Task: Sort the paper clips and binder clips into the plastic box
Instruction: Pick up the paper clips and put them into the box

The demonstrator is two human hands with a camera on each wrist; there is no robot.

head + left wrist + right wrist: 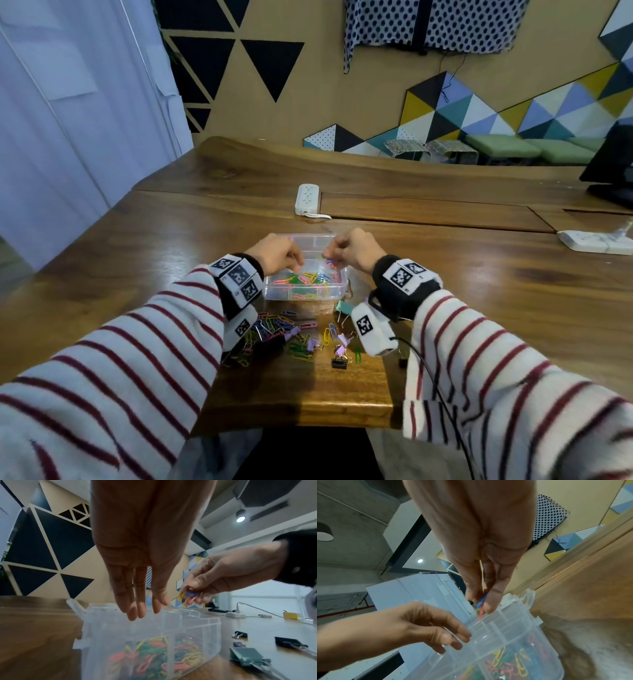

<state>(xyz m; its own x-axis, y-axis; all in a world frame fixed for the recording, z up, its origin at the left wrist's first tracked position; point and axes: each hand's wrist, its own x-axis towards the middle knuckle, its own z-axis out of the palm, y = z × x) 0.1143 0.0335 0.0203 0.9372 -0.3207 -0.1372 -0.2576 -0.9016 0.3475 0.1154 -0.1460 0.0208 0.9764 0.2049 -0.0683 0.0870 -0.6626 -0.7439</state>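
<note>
A clear plastic box (306,293) with dividers stands on the wooden table, coloured paper clips (310,277) lying in its near compartments. Over its right side my right hand (328,257) pinches a small bunch of paper clips (189,597), blue, orange and yellow, also seen in the right wrist view (480,602). My left hand (294,262) hovers over the box's left side, fingers (135,609) straight and relaxed, holding nothing. A loose pile of paper clips (274,330) and purple binder clips (340,349) lie in front of the box (120,635).
A teal binder clip (344,307) and black binder clips (288,641) lie right of the box. A white power strip (307,198) sits behind it, another (596,241) at far right beside a monitor base (613,195). The table's front edge (294,418) is close.
</note>
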